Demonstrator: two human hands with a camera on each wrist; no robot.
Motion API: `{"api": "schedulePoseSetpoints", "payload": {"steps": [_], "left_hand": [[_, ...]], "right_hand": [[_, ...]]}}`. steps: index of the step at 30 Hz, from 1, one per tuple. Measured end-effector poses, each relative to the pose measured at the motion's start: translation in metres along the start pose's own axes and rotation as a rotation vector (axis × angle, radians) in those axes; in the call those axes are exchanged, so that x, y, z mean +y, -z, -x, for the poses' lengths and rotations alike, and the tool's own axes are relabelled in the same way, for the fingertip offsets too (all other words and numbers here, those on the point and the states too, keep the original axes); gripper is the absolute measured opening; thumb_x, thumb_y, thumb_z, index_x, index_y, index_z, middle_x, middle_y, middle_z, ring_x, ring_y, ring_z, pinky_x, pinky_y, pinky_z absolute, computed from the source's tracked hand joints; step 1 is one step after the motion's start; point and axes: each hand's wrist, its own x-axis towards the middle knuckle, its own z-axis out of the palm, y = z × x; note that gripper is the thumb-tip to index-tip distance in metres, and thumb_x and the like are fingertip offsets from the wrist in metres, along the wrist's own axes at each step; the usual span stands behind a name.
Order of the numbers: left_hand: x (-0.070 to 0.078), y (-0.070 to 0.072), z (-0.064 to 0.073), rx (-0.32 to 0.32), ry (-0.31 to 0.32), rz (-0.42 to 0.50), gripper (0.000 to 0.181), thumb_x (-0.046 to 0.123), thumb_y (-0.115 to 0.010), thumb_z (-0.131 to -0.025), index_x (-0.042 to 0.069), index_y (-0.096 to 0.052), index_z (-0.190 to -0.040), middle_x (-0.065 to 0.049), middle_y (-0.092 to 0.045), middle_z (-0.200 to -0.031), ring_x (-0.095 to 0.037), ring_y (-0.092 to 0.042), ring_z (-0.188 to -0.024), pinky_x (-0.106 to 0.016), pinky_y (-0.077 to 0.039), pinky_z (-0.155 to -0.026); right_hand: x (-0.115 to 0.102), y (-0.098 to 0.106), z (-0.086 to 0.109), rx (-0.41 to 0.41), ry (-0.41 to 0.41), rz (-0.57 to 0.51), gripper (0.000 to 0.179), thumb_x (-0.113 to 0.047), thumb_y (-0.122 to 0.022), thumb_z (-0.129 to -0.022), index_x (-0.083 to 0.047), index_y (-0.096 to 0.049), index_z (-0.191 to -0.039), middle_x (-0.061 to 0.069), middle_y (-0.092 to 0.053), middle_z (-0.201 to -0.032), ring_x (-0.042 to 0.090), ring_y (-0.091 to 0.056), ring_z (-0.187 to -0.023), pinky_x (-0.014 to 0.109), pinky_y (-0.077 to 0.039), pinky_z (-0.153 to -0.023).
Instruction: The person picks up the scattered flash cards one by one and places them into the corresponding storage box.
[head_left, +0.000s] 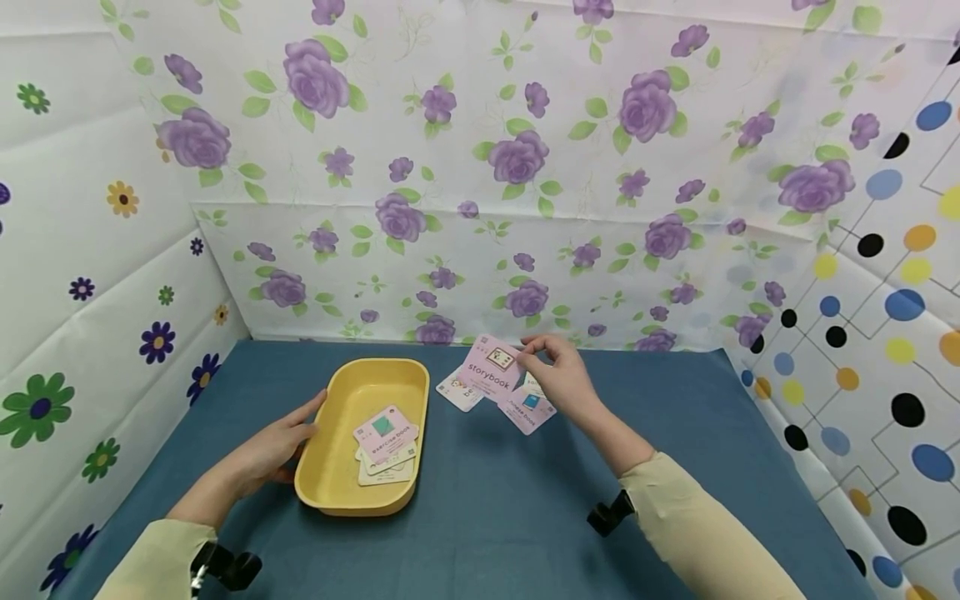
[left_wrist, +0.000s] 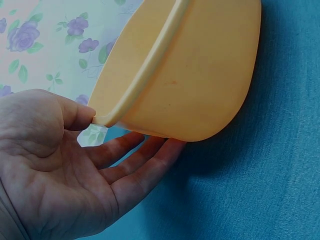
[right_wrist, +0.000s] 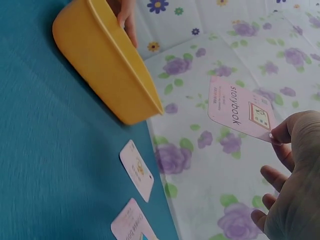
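A pink flashcard printed "storybook" (head_left: 489, 367) is pinched by one edge between the thumb and finger of my right hand (head_left: 564, 382), raised above the table in the right wrist view. Below it lie a pink card with a blue book picture (head_left: 528, 411), a whitish card (head_left: 459, 393) and part of another card under my fingers. My left hand (head_left: 266, 450) holds the left side of a yellow plastic tub (head_left: 341, 400), its thumb at the rim and fingers against the outer wall (left_wrist: 200, 75). Inside the tub, a pink "exercise book" card (head_left: 384, 433) overlaps whitish cards (head_left: 386, 473).
Blue-green cloth (head_left: 487, 508) covers the table. A floral curtain (head_left: 465, 250) stands along the back edge, a flower-printed sheet (head_left: 97, 333) at the left and a dotted sheet (head_left: 862, 375) at the right.
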Motion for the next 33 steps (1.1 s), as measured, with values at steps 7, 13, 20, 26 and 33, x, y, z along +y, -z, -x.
{"api": "schedulePoseSetpoints", "payload": {"steps": [7, 13, 20, 26, 33], "left_hand": [[0.001, 0.0, 0.001, -0.001, -0.003, 0.006, 0.064, 0.028, -0.036, -0.113, 0.035, 0.001, -0.165, -0.031, -0.018, -0.162, -0.033, -0.064, -0.111, -0.051, -0.056, -0.078], [0.0, 0.001, 0.001, -0.007, 0.002, 0.012, 0.064, 0.028, -0.036, -0.113, 0.035, 0.001, -0.165, -0.031, -0.02, -0.161, -0.033, -0.064, -0.109, -0.05, -0.056, -0.078], [0.0, 0.001, -0.001, -0.007, 0.007, 0.02, 0.065, 0.03, -0.037, -0.113, 0.036, 0.001, -0.165, -0.031, -0.017, -0.163, -0.033, -0.064, -0.111, -0.051, -0.056, -0.078], [0.001, 0.0, 0.0, 0.0, 0.004, 0.019, 0.064, 0.029, -0.036, -0.113, 0.035, 0.001, -0.165, -0.031, -0.026, -0.158, -0.032, -0.065, -0.106, -0.051, -0.056, -0.077], [0.002, 0.0, 0.001, -0.002, 0.001, 0.015, 0.065, 0.03, -0.037, -0.113, 0.034, 0.001, -0.166, -0.031, -0.025, -0.159, -0.032, -0.065, -0.107, -0.051, -0.056, -0.077]], "right_hand": [[-0.009, -0.018, -0.002, -0.038, 0.057, -0.027, 0.015, -0.022, -0.067, -0.1, -0.01, -0.067, -0.093, 0.008, -0.062, -0.134, 0.028, -0.05, -0.134, 0.056, -0.032, -0.114], [-0.018, -0.035, -0.003, -0.073, 0.076, -0.017, 0.013, -0.023, -0.066, -0.1, -0.014, -0.068, -0.091, 0.004, -0.062, -0.133, 0.025, -0.043, -0.138, 0.055, -0.032, -0.113], [-0.028, -0.055, -0.004, -0.102, 0.101, -0.028, 0.014, -0.022, -0.066, -0.1, -0.014, -0.069, -0.089, 0.012, -0.06, -0.136, 0.027, -0.041, -0.137, 0.058, -0.032, -0.111], [-0.035, -0.069, -0.009, -0.096, 0.106, 0.029, 0.012, -0.023, -0.069, -0.097, -0.016, -0.069, -0.087, 0.009, -0.064, -0.132, 0.029, -0.044, -0.136, 0.057, -0.031, -0.111], [-0.038, -0.081, -0.015, -0.104, 0.1, 0.089, 0.012, -0.023, -0.069, -0.095, -0.015, -0.07, -0.087, 0.007, -0.066, -0.128, 0.03, -0.047, -0.135, 0.055, -0.033, -0.111]]}}
